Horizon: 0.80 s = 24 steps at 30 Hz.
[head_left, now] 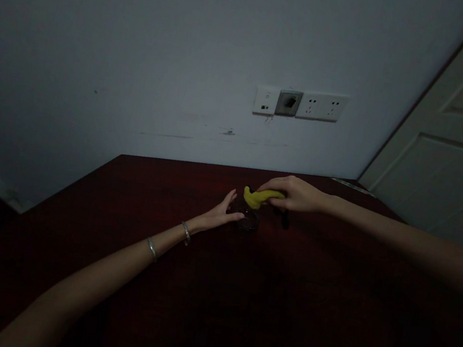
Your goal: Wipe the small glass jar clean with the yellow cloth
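Note:
A see-through glass dish [249, 221] stands on the dark red tabletop, its outline hard to make out in the dim light. My left hand [219, 216] is curved against the dish's left side, thumb at the near side and fingers at the far side. Between the fingers and thumb of my right hand [292, 193] is a soft yellow cloth [257, 198], bunched up. The cloth hangs over the far right part of the dish; whether it touches the glass I cannot tell. A small dark shape [285, 220], unclear in kind, shows just below my right hand.
Behind the table [161, 177] rises a pale wall [187, 62] with scuff marks. Sockets and a switch panel [300, 104] are set in it above the table's back edge. A panelled white door [460, 126] stands at the right. A thin patterned strip [351, 185] lies at the back right corner.

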Each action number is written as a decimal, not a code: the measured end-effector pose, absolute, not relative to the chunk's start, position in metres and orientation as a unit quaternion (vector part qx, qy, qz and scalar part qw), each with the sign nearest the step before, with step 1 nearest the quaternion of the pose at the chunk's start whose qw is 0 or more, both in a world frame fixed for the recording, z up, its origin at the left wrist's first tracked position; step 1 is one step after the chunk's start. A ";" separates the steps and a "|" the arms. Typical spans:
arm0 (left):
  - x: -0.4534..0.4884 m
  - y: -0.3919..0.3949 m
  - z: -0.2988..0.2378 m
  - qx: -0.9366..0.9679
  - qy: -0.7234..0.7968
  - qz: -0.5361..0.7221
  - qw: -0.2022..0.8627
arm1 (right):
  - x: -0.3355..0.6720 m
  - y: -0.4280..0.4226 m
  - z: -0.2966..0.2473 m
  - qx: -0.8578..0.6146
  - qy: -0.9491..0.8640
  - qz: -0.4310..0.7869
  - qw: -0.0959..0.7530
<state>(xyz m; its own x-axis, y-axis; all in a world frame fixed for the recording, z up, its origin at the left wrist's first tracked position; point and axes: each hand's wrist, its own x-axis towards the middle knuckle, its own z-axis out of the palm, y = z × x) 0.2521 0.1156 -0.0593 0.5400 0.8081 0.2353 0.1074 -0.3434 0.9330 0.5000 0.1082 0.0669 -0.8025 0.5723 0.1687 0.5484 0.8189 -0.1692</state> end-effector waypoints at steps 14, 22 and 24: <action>0.290 0.094 0.024 0.779 0.279 0.387 0.407 | 0.503 0.088 0.069 -0.392 -0.839 0.316 0.205; 0.287 0.088 0.035 0.775 0.290 0.242 0.506 | 0.509 0.065 0.050 -0.412 -0.768 0.426 0.241; 0.289 0.083 0.040 0.782 0.271 0.239 0.507 | 0.507 0.061 0.045 -0.371 -0.723 0.538 0.224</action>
<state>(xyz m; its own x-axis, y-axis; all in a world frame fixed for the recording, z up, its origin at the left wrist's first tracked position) 0.2887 0.0825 0.0395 0.7388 0.6667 0.0985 0.1822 -0.3383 0.9232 0.5067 0.0607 0.0446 -0.6240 0.7778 -0.0747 0.2946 0.1456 -0.9445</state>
